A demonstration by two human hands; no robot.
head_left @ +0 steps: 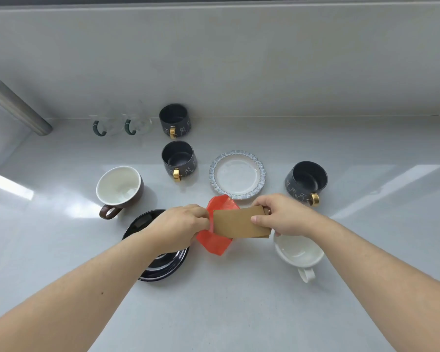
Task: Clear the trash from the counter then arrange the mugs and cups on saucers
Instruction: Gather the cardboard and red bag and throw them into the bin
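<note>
My left hand grips a red plastic wrapper above the counter's middle. My right hand pinches a flat brown cardboard piece, which lies across the wrapper. Under my left wrist sits a black saucer, partly hidden. A white cup stands below my right hand. A white-and-brown mug is at the left. Three dark mugs with gold handles stand at the back, the middle and the right. A pale saucer with a blue rim is empty.
Two clear glass cups with green handles stand against the back wall. A metal faucet slants in from the left above a sink edge. Bare grey counter stretches in front of me and to the right.
</note>
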